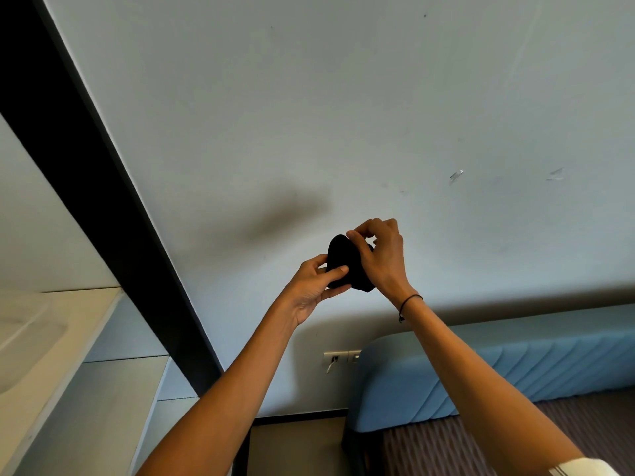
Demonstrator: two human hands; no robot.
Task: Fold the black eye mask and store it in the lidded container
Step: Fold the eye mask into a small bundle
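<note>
Black fabric, the eye mask (343, 261), is bunched up between both hands in mid-air, held up in front of the pale wall (343, 97). The left hand (314, 286) grasps the mask's lower left part, thumb pressed across its front and fingers curled behind it. The right hand (381, 255) pinches the mask's upper right edge from above, its fingertips bent down onto the cloth. The mask looks doubled over on itself, though how neatly it is folded cannot be told. A thin dark cord bracelet (409, 302) circles the right wrist just below the mask. Both bare forearms stretch up from the bottom of the view toward the mask. Up and left of the mask, a soft shadow falls on the wall. Below the mask a white wall socket (342, 357) sits on the wall, with a blue padded headboard (481, 372) to the right of it. Far left of the mask runs a black vertical frame (103, 201), with pale shelving (68, 338) beyond it.
</note>
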